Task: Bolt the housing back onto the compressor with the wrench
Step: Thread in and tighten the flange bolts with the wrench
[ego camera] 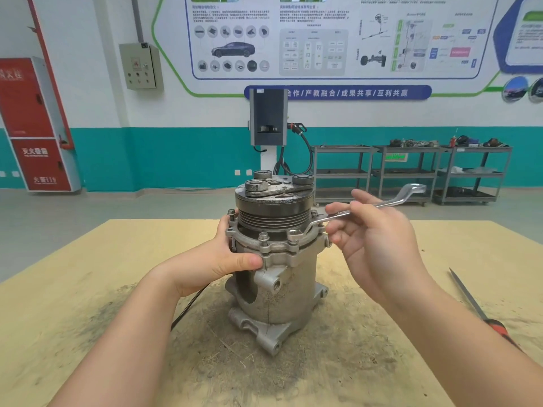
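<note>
The compressor stands upright on the bench; cast metal, likely heavy. The left hand wraps its body just under the housing flange. The right hand pinches the wrench mid-shank, its ring apparently over a flange bolt.

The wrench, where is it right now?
In the head view the wrench is right of centre, held in the right hand, its ring end on a bolt on the compressor flange.

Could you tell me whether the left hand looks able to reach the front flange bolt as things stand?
Probably yes: the left hand grips the compressor just below that bolt, with nothing between them.
</note>
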